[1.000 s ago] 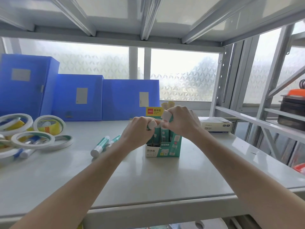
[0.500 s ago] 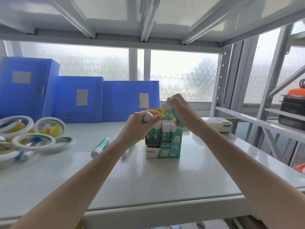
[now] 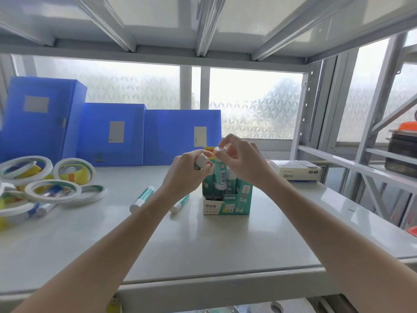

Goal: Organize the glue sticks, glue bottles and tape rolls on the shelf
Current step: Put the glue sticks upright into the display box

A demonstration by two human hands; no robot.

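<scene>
At the far left of the grey shelf (image 3: 203,251), a heap of white tape rolls (image 3: 52,190) is seen, lying flat and overlapping, with glue bottles (image 3: 45,207) partly hidden beneath them. Behind the heap, three blue file boxes (image 3: 112,134) are stood upright against the frosted window. Nearer the middle, two glue sticks (image 3: 142,199) are left lying on the shelf, the second (image 3: 179,204) partly covered by the left forearm. A glue stick with a white cap (image 3: 201,160) is gripped in the curled fingers of the left hand (image 3: 185,175), just above the left edge of the open teal display carton (image 3: 234,203). Inside that carton several glue sticks are stood upright. One upright glue stick (image 3: 220,175) is pinched by its white cap between the thumb and fingertips of the right hand (image 3: 241,164), its lower end set among the others in the carton. To the right, well apart, a small white box (image 3: 295,173) is laid flat near the shelf's upright post.
</scene>
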